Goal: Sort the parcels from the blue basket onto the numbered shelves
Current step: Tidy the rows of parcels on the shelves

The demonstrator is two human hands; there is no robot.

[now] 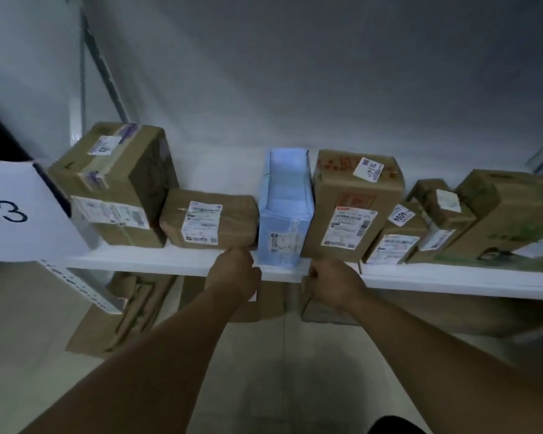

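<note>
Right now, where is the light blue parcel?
Head view, centre: the light blue parcel stands on the white shelf between the flat brown parcel, left, and the tall cardboard box.

I saw a white shelf point(170, 261) carrying mostly brown cardboard parcels point(240, 214) with white, black-printed labels point(201, 223), and one pale blue parcel point(284, 211) among them. The large left box point(113, 183) bore purple tape, the tall box point(355, 195) red print, the far-right box point(508, 214) green print, and the white sign point(13, 211) a dark "-3".

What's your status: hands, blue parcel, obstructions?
Both at shelf edge: left hand, right hand, flanking blue parcel; fingers hidden, grip unclear. Parcel upright on shelf, between flat brown box and tall brown box. No obstruction seen.
</note>
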